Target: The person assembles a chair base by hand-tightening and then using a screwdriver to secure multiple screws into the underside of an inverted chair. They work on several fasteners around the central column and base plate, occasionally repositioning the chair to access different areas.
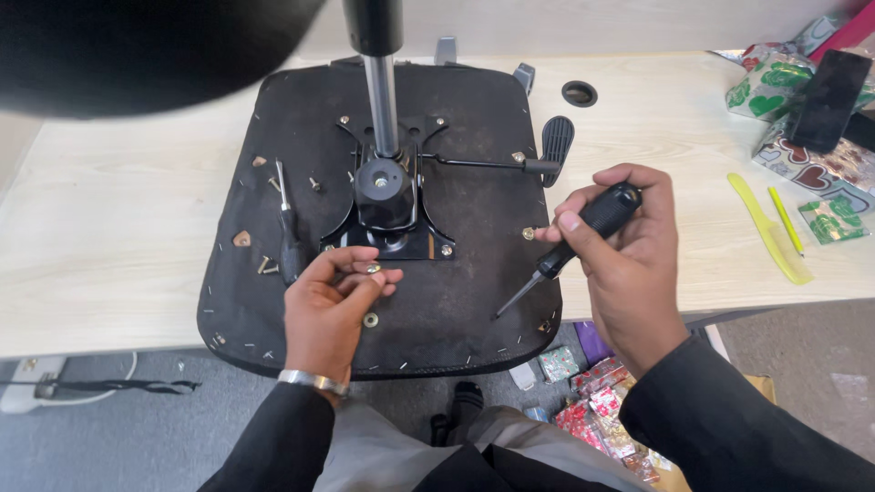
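Head view, looking down: an upturned office chair seat [456,301] is lying underside-up on a pale wooden bench [109,228], its near rim overhanging the bench's near edge. I am seeing the left hand [333,305] hovering over the near part of the seat, fingers curled and pinching a small brass-coloured screw [373,269] between thumb and fingertips. The right hand [624,246] is closing around the black handle of a screwdriver [574,246], whose thin shaft is slanting down and to the left, its tip resting on or just above the seat fabric near the seat's near right corner; I cannot tell which. At the seat's middle, the black metal tilt mechanism plate [387,205] is sitting with the gas lift column [381,100] rising from it toward the camera. A black adjustment lever [554,146] is sticking out toward the seat's right edge. A second screwdriver [288,228] is lying on the seat left of the plate, with loose screws [266,266] just beside it. A washered hole [370,320] is showing just below the left fingers. Near the bench's right edge, a yellow-green plastic tool [770,228] is lying beside patterned wrapping paper [820,173].
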